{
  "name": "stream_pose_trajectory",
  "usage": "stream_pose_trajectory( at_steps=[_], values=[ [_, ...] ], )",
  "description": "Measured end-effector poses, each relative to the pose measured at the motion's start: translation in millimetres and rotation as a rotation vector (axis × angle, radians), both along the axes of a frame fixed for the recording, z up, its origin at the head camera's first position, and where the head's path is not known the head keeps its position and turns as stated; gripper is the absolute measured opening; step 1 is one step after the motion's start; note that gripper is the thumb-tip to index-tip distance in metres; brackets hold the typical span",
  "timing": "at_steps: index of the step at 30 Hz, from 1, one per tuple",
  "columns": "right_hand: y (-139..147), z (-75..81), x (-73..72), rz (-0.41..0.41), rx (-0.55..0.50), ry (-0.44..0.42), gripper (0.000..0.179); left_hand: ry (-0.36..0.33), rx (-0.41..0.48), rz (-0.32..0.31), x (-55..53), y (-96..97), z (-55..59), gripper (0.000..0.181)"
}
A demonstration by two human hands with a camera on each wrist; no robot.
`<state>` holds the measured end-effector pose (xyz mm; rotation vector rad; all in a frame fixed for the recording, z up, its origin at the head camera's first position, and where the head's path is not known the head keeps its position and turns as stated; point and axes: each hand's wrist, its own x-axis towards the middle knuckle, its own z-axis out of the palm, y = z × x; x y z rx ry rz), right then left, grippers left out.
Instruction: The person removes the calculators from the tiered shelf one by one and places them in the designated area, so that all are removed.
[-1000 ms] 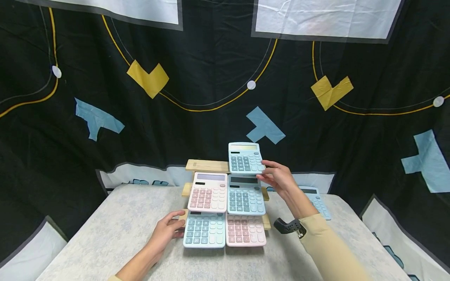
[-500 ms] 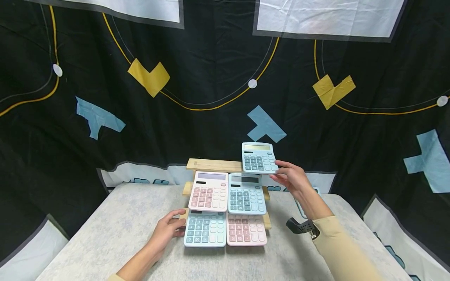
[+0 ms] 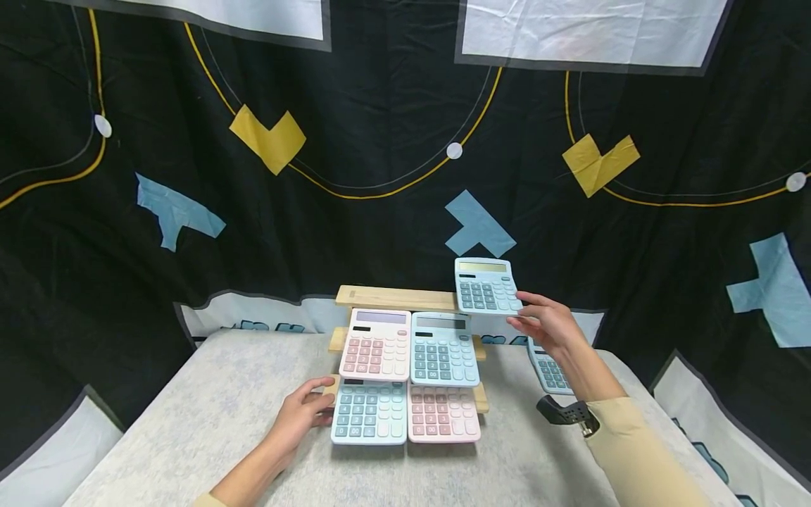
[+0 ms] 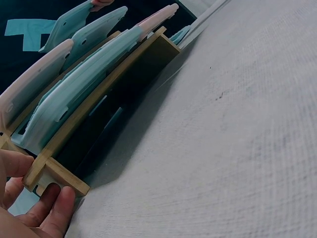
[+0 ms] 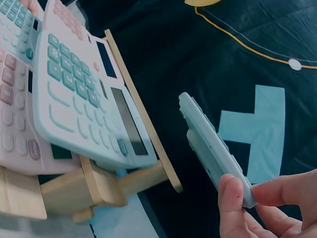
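Observation:
My right hand (image 3: 550, 325) pinches a light blue calculator (image 3: 484, 285) by its lower right edge. In the right wrist view this calculator (image 5: 213, 144) is seen edge-on, apart from the stand. A tiered wooden stand (image 3: 395, 298) stands at the middle of the table. On its middle tier a pink calculator (image 3: 374, 345) leans left of a blue calculator (image 3: 443, 352). The bottom tier bears a blue calculator (image 3: 369, 415) at left and a pink calculator (image 3: 443, 419) at right. My left hand (image 3: 298, 415) grips the stand's lower left end, fingers curled at its wooden leg (image 4: 69, 176).
Another blue calculator (image 3: 550, 370) lies on the grey table (image 3: 209, 422) at the right, partly hidden by my right forearm. A black patterned cloth (image 3: 380, 239) hangs behind the table. A dark band (image 3: 564, 410) is round my right wrist.
My right hand has moved to the right, carrying the blue calculator from above the middle tier's blue one out past the stand's right side. My left hand stays on the stand.

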<state>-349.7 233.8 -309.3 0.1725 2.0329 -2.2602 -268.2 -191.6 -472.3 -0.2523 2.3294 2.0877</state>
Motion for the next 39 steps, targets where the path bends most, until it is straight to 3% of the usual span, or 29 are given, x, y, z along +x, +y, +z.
stream_pose_trajectory(
  at_steps=[22,39],
  values=[
    [48,-6.6,16.1,0.013,-0.036,-0.010,0.063,0.007,-0.012,-0.009,0.0,-0.5,0.4,0.044],
    [72,-28.3,20.0,-0.023,-0.045,-0.054,0.065,0.018,-0.012,-0.019,0.7,-0.7,0.1,0.045]
  ],
)
